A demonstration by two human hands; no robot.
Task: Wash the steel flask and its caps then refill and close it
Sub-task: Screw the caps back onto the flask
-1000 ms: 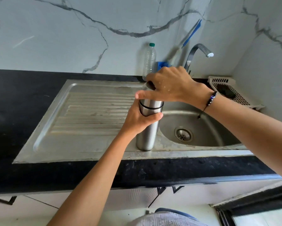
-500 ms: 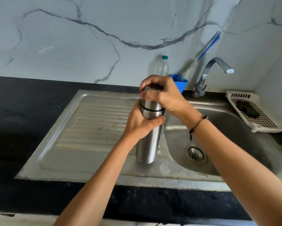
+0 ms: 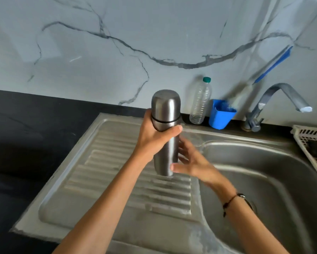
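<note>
Left hand [image 3: 154, 136] grip wraps steel flask [image 3: 165, 132] upright over drainboard; right hand [image 3: 192, 162] open-fingered, steadies base; cap [image 3: 165, 105] on.

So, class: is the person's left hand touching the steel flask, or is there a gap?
Touching. The head view shows the left hand wrapped around the steel flask just below the cap seam, thumb pressed across its front.

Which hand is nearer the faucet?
Right. The right hand sits beside the flask's lower body, toward the faucet; the left hand grips its far side.
</note>
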